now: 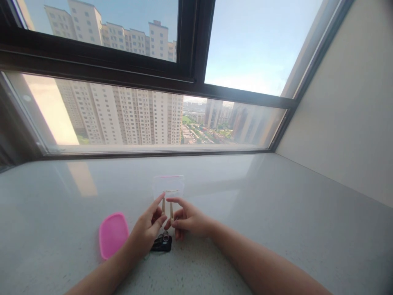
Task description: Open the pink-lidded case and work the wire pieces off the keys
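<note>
- Peg of pale wood, upright, pinched between thumb and fingers of the left hand, the other fingers partly curled
- Second peg just beside it, gripped the same way by the right hand
- Clear plastic pouch lying behind both pegs, pink strip along its top edge, faint marks too blurred to read
- Black key fob with metal ring under the hands, nearly touching the left wrist
- Pink plastic lid flat beside the left hand
- Speckled grey stone counter beneath everything, meeting a beige wall on the right
- Dark-framed window ahead, high-rise apartment towers beyond

Black key fob on stone counter: pink plastic lid left of it, clear plastic box beyond it. Directly above it, left hand and right hand each pinch an upright wooden peg.
</note>
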